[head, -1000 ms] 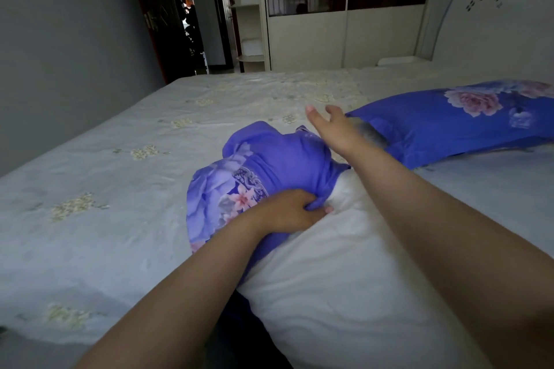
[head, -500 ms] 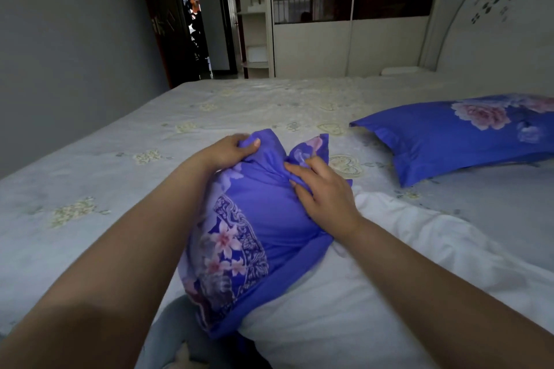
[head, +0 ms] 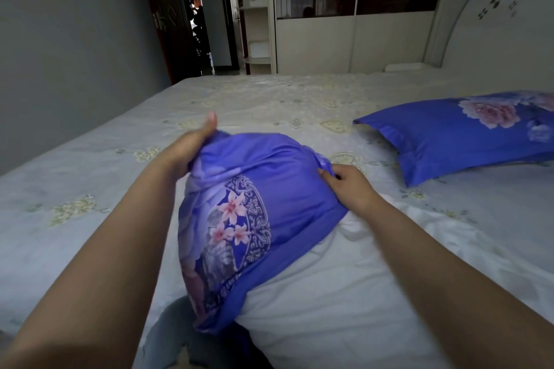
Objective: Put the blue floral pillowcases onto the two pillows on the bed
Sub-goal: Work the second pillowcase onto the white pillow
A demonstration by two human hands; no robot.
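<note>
Blue floral pillowcase bunching over white pillow's far end, frame centre; cased second pillow lying flat, right.

Grey wall, white wardrobe

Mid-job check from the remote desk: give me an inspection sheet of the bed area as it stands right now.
Surface: bed under a pale floral sheet, somewhat wrinkled.
Job's things: blue floral pillowcase covers only the far end of the white pillow, most of which is bare; second pillow, already cased, lies near the headboard.
Clutter: nothing seen.
Grippers: left hand grips the pillowcase's far left corner; right hand pinches its right edge.
Cables: nothing seen.
Surroundings: wardrobe beyond the bed, open doorway at the back left, grey wall on the left.
</note>
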